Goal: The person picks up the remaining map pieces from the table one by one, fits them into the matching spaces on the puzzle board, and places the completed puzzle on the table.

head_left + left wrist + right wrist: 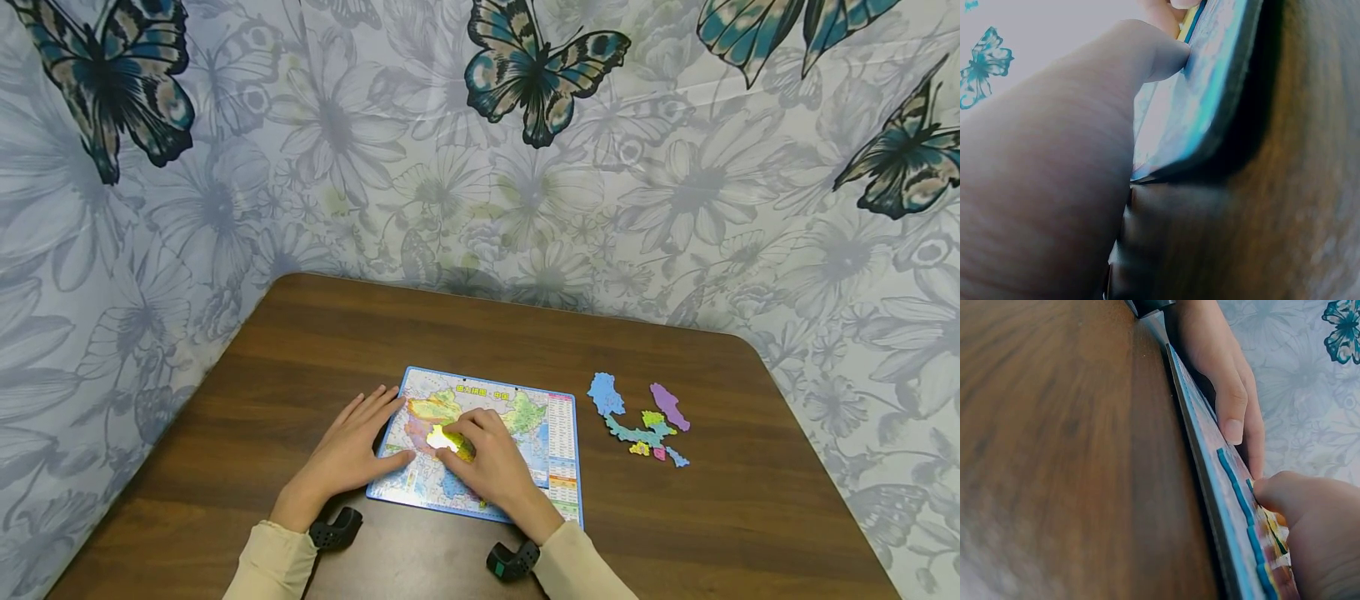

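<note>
A blue-edged map puzzle board (562, 454) lies flat on the table. My left hand (341, 454) spreads over its left side, fingers along the far-left edge and thumb resting on the printed surface. Above the board's middle, my right hand (491, 467) pinches a bright yellow puzzle piece (448, 442) between thumb and fingers; glare whitens part of it. Green pieces (525, 414) show to the right of those fingers, and a yellow-orange piece (433, 408) lies behind. In the right wrist view, the right thumb (1279, 490) sits low over the pieces, with the left hand (1225, 387) beyond.
Right of the board lie several loose puzzle pieces: a blue one (606, 392), a purple one (670, 406), a long teal one (633, 432) and small yellow and pink ones. The brown table (750, 500) ends at a butterfly-patterned cloth (337, 192) behind.
</note>
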